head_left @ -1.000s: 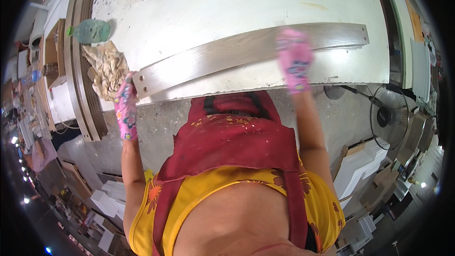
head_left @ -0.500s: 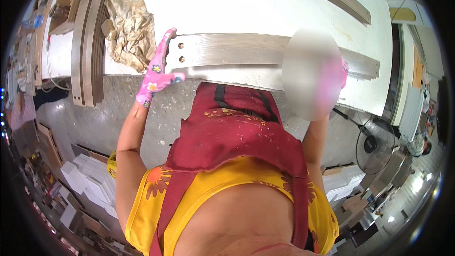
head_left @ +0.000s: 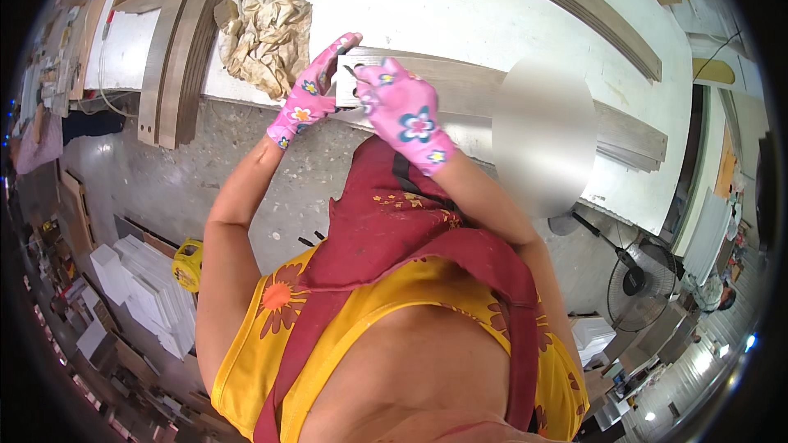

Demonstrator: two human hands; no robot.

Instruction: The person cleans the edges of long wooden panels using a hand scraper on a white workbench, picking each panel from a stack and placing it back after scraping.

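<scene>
A long grey-brown wooden board (head_left: 460, 82) lies across the white table in front of me, its left end pale and drilled with holes. My left hand (head_left: 312, 94), in a pink flowered glove, grips that end, fingers on the far edge and thumb on the near side. Over the holes is my right hand (head_left: 406, 115), gloved alike, with its fingers bent together at the board's face. A small dark tip shows by those fingers; what they hold is too hidden to name. A blurred oval covers part of the board farther right.
A crumpled tan cloth (head_left: 267, 29) lies left of my hands, beside stacked wooden strips (head_left: 176, 57) that overhang the table's front edge. More strips (head_left: 566, 0) lie at the back right. A black fan (head_left: 640, 283) stands on the floor at right. White panels (head_left: 148, 295) are stacked behind me at left.
My right hand has moved left from the board's right part to its drilled left end. My left hand has closed around that end. The view has shifted slightly.
</scene>
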